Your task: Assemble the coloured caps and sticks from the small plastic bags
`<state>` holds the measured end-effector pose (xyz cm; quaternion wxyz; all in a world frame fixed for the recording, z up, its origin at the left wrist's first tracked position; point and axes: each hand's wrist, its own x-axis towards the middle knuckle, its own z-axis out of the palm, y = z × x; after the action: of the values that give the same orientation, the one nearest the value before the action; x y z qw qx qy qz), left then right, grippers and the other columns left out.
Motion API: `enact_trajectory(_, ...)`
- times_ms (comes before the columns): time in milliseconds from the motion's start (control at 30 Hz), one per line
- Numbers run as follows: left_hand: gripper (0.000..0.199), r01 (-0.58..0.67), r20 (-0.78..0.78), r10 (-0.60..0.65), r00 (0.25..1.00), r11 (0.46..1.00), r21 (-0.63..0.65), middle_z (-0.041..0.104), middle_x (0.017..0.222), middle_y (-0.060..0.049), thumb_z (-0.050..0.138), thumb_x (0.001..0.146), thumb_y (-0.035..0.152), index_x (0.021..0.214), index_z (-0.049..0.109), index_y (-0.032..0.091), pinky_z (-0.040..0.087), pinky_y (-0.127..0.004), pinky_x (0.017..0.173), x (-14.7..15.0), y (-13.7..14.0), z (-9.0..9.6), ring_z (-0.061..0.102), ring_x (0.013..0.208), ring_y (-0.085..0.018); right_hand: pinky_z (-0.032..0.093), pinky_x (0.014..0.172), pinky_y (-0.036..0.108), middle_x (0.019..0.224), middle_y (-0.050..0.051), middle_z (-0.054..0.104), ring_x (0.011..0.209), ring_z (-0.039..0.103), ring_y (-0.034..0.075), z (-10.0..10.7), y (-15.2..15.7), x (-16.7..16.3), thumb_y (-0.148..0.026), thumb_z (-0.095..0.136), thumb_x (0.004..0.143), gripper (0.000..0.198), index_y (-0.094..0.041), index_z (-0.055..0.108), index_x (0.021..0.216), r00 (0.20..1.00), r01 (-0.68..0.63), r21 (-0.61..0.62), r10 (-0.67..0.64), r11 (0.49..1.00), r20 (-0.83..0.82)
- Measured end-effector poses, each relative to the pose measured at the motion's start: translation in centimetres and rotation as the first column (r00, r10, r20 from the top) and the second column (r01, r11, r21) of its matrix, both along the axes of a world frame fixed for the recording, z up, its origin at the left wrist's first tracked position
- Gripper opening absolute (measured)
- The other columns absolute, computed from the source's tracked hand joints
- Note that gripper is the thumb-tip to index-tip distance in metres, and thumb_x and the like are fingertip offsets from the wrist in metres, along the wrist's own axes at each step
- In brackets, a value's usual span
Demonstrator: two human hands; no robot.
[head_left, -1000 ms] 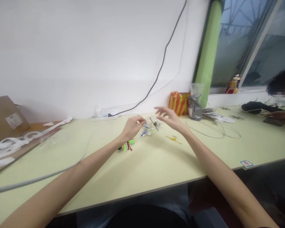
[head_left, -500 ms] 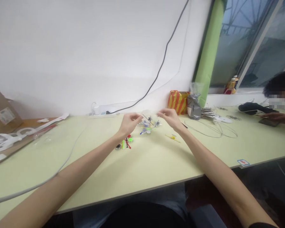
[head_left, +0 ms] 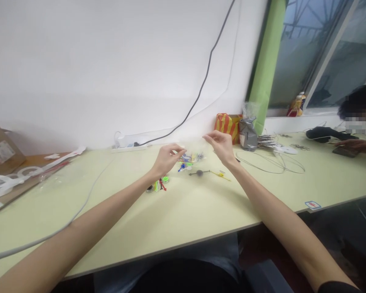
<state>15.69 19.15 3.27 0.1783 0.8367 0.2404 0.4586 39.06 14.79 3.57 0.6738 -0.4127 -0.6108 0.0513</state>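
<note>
Both hands are up over the pale table, either side of the dark arrow-tipped pointer, which shows blurred; I can't tell whether it touches the tabletop. The left hand is behind and left of that pointer, thumb and forefinger pinched together; the right hand is behind and right of it, fingertips bunched. From here I can't tell whether either pinches anything. Just behind the dark pointer is a jumble of small coloured parts; close on its right, a yellow pointer. Left of it and nearer the person lie a red arrow and a bright green disc. Well behind it, rightward, stands a red-and-yellow striped bag.
</note>
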Motion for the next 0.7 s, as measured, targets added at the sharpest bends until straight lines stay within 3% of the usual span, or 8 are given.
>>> enact_trajectory(100, 0.032, 0.005, 0.03, -0.003, 1.0, 0.999, -0.037, 0.073, 0.103, -0.009, 0.065, 0.089, 0.045, 0.106, 0.074, 0.02, 0.053, -0.032, 0.082, 0.3, -0.1, -0.2, 0.067, 0.096, -0.021, 0.048, 0.069, 0.032, 0.082, 0.005, 0.069, 0.078, 0.061, 0.02, -0.1, 0.0, 0.1, -0.055, 0.068, 0.085, 0.034, -0.021, 0.073, 0.083, 0.997, 0.067, 0.057, -0.065, 0.996, -0.04)
enact_trajectory(200, 0.046, 0.015, 0.03, -0.012, 0.999, 0.996, -0.092, 0.071, 0.113, -0.009, 0.072, 0.083, 0.042, 0.124, 0.067, 0.022, 0.053, -0.033, 0.086, 0.6, -0.1, -0.8, 0.065, 0.107, -0.022, 0.049, 0.067, 0.032, 0.078, 0.005, 0.067, 0.074, 0.061, 0.02, -0.3, 0.2, 0.2, -0.058, 0.064, 0.086, 0.038, -0.021, 0.071, 0.086, 0.995, 0.057, 0.058, -0.052, 0.997, -0.082)
enact_trajectory(333, 0.021, 0.006, 0.0, -0.006, 1.0, 0.998, -0.063, 0.072, 0.104, -0.008, 0.066, 0.087, 0.037, 0.096, 0.073, 0.019, 0.052, -0.033, 0.085, 0.1, 0.6, -1.0, 0.066, 0.1, -0.021, 0.049, 0.065, 0.031, 0.074, 0.005, 0.066, 0.069, 0.061, 0.018, -0.6, 0.3, -0.2, -0.057, 0.065, 0.086, 0.037, -0.02, 0.071, 0.088, 0.991, 0.015, 0.04, -0.009, 0.999, -0.135)
enact_trajectory(433, 0.018, -0.169, 0.006, 0.169, 0.986, 0.982, 0.085, 0.068, 0.103, -0.007, 0.065, 0.087, 0.036, 0.086, 0.073, 0.02, 0.05, -0.033, 0.082, -1.7, 1.9, -0.1, 0.063, 0.096, -0.021, 0.05, 0.068, 0.032, 0.079, 0.006, 0.07, 0.074, 0.064, 0.02, -0.7, 0.0, -0.9, -0.054, 0.068, 0.085, 0.034, -0.02, 0.072, 0.085, 0.994, -0.032, 0.004, 0.032, 0.999, -0.102)
enact_trajectory(567, 0.022, -0.459, -0.175, 0.516, 0.839, 0.842, 0.283, 0.067, 0.08, -0.005, 0.056, 0.091, 0.034, 0.091, 0.074, 0.022, 0.046, -0.035, 0.077, -5.5, 4.7, 0.9, 0.062, 0.08, -0.022, 0.051, 0.077, 0.032, 0.096, 0.005, 0.073, 0.086, 0.067, 0.02, -0.8, -1.0, -2.2, -0.048, 0.065, 0.089, 0.029, -0.023, 0.075, 0.101, 0.983, -0.164, -0.079, 0.17, 0.983, 0.071)
enact_trajectory(633, 0.026, -0.557, -0.267, 0.627, 0.732, 0.776, 0.296, 0.07, 0.08, -0.006, 0.051, 0.092, 0.035, 0.095, 0.074, 0.023, 0.044, -0.036, 0.073, -7.7, 6.4, 0.7, 0.063, 0.079, -0.025, 0.051, 0.079, 0.031, 0.098, 0.004, 0.072, 0.089, 0.067, 0.019, -0.8, -1.3, -2.8, -0.045, 0.06, 0.093, 0.031, -0.025, 0.072, 0.114, 0.967, -0.196, -0.107, 0.211, 0.975, 0.145)
enact_trajectory(700, 0.028, -0.609, -0.367, 0.648, 0.667, 0.758, 0.233, 0.075, 0.089, -0.008, 0.049, 0.091, 0.034, 0.098, 0.074, 0.023, 0.045, -0.035, 0.074, -9.7, 8.1, 0.0, 0.066, 0.086, -0.026, 0.05, 0.079, 0.03, 0.097, 0.004, 0.07, 0.09, 0.065, 0.019, -0.9, -1.4, -3.1, -0.042, 0.056, 0.095, 0.032, -0.026, 0.069, 0.12, 0.96, -0.185, -0.127, 0.207, 0.975, 0.191)
